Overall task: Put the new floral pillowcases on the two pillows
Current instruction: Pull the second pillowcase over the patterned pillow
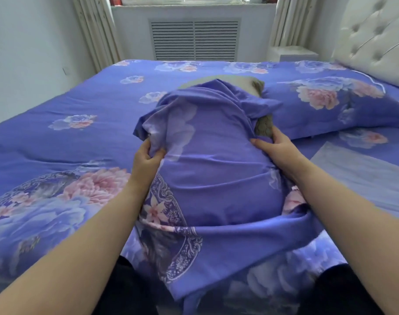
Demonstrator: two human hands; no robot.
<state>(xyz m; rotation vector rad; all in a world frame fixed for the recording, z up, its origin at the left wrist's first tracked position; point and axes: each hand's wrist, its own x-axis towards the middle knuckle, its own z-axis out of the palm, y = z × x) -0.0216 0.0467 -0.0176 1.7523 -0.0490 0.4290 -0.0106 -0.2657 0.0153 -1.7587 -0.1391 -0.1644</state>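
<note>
A purple floral pillowcase (216,169) covers most of a pillow standing on end in front of me. The pillow's pale bare top (237,84) sticks out at the far end, with a brownish patch showing at its right side. My left hand (146,158) pinches the pillowcase's left edge. My right hand (273,146) grips the pillowcase's right edge beside the exposed pillow. A second pillow (330,103) in a matching floral case lies flat at the head of the bed, to the right.
The bed carries a purple floral duvet (57,137). A tufted white headboard (376,42) rises at the right. A white nightstand (294,53), a radiator grille (194,39) and curtains stand by the far wall under the window.
</note>
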